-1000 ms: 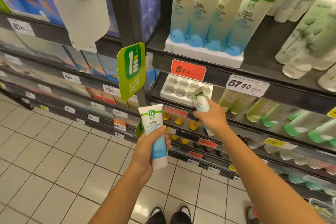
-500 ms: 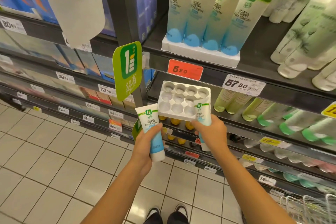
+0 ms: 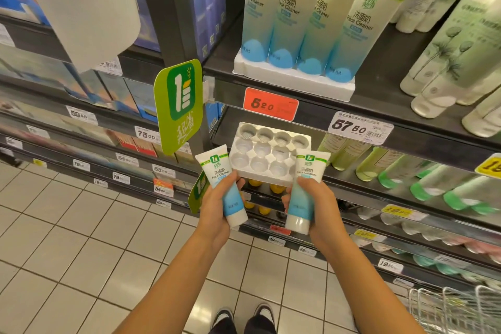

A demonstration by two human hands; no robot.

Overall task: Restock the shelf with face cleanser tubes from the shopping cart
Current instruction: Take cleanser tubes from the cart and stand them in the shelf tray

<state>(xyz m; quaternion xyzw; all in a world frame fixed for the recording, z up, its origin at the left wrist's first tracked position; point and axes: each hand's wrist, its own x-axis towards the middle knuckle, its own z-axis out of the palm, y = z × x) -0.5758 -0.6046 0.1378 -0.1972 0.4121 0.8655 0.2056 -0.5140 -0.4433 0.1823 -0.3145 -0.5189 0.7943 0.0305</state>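
Your left hand (image 3: pixel 215 207) and right hand (image 3: pixel 315 205) each grip a smooth face cleanser tube (image 3: pixel 223 184) (image 3: pixel 305 188), now level, just near the dimpled white tray (image 3: pixel 267 156), which has slid nearer.

A green hanging sign (image 3: pixel 181 106) with a white numeral jutted from the shelf upright, just left of a red price tag (image 3: pixel 270 104) reading 520 and, further right, a white price tag (image 3: pixel 359 128) reading 5750. Pale green bottles (image 3: pixel 458 62) leaned at the far right of the upper level, and blue boxes (image 3: pixel 208 5) stood to the left of the upright. Below lay a beige tiled floor (image 3: pixel 81 252), with a pair of dark shoes (image 3: pixel 242 317) at the bottom edge.
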